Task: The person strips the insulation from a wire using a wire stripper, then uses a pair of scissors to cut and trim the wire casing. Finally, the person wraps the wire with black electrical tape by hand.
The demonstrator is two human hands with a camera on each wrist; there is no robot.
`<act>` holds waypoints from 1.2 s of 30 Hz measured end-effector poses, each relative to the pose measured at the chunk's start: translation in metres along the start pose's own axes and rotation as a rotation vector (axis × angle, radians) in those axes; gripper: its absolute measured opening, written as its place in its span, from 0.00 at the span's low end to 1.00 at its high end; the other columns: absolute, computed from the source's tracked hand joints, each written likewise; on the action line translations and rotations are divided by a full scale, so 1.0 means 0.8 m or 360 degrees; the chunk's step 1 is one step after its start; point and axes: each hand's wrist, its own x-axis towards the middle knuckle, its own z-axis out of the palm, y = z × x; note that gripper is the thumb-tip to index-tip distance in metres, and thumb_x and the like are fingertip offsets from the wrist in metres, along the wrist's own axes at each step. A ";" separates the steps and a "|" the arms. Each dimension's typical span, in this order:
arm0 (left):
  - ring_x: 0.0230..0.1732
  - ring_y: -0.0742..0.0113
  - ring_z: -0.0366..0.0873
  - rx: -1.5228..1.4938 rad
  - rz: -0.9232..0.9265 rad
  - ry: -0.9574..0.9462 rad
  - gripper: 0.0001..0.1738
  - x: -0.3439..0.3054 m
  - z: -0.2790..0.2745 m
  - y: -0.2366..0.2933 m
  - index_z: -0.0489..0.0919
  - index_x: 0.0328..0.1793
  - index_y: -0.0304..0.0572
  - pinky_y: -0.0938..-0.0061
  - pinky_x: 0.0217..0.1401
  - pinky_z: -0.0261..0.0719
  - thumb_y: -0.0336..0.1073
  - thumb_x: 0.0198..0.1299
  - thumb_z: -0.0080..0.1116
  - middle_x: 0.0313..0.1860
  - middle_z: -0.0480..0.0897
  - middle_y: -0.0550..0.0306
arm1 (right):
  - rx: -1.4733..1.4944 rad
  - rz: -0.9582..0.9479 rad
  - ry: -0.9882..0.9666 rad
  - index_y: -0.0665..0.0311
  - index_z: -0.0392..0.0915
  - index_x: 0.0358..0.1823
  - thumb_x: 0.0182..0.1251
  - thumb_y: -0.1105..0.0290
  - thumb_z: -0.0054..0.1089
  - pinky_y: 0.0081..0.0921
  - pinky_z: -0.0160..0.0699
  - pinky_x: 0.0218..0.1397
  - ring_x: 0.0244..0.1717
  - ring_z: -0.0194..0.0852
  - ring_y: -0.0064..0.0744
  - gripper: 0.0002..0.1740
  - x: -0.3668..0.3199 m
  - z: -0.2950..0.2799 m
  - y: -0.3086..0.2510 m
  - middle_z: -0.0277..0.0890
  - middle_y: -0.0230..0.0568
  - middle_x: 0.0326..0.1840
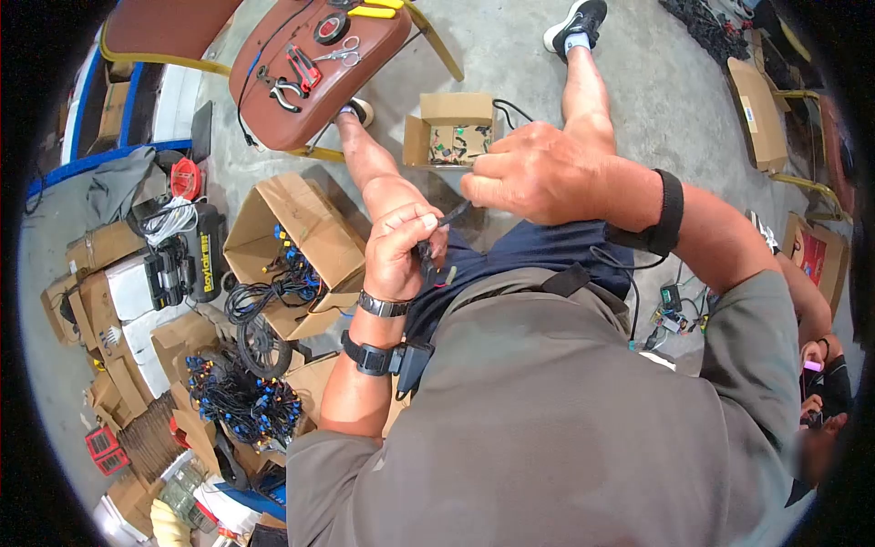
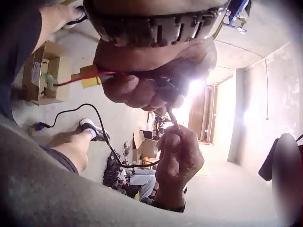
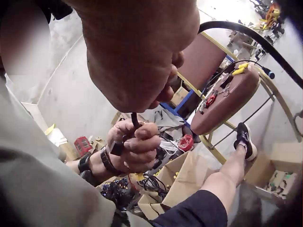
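Note:
A black cable [image 1: 453, 216] runs short and straight between the two hands, above the person's lap. The left hand [image 1: 401, 244] grips one stretch of it, thumb on top, with a dark piece sticking out below the fist. A red wire [image 2: 85, 77] comes out of that same fist in the left wrist view. Farther along, the right hand [image 1: 547, 173] holds the cable in curled fingers. From the right hand the cable loops away to a blue-tipped connector [image 2: 41, 126], also seen hanging free in the right wrist view.
Ahead stands a chair [image 1: 310, 118] bearing pliers, scissors and tape. A small cardboard box [image 1: 421, 141] with little parts sits on the floor between the feet. At left are an open carton [image 1: 319, 228] of cables and a blue-tipped cable heap [image 1: 241, 401]. Another person sits at right.

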 end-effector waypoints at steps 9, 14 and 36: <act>0.23 0.68 0.77 0.0076 -0.0056 -0.0107 0.12 0.001 0.006 0.016 0.83 0.45 0.30 0.76 0.24 0.75 0.34 0.65 0.59 0.27 0.82 0.52 | 0.0080 0.0242 -0.0014 0.57 0.74 0.37 0.62 0.64 0.60 0.37 0.76 0.42 0.39 0.78 0.40 0.07 -0.008 0.023 0.022 0.74 0.36 0.32; 0.32 0.64 0.84 0.0009 -0.0018 -0.0051 0.09 0.005 0.004 -0.001 0.83 0.47 0.31 0.71 0.35 0.83 0.30 0.64 0.62 0.34 0.85 0.53 | 0.0100 0.0246 -0.0033 0.56 0.76 0.40 0.61 0.63 0.62 0.40 0.71 0.53 0.45 0.76 0.39 0.09 -0.003 0.034 0.030 0.75 0.35 0.36; 0.24 0.77 0.78 -0.0313 -0.0399 0.0002 0.10 0.114 -0.089 -0.029 0.80 0.50 0.34 0.85 0.16 0.60 0.29 0.64 0.58 0.38 0.87 0.49 | -0.0143 0.0660 -0.0062 0.68 0.74 0.41 0.58 0.79 0.54 0.46 0.81 0.41 0.38 0.80 0.57 0.09 0.248 0.151 0.237 0.73 0.51 0.38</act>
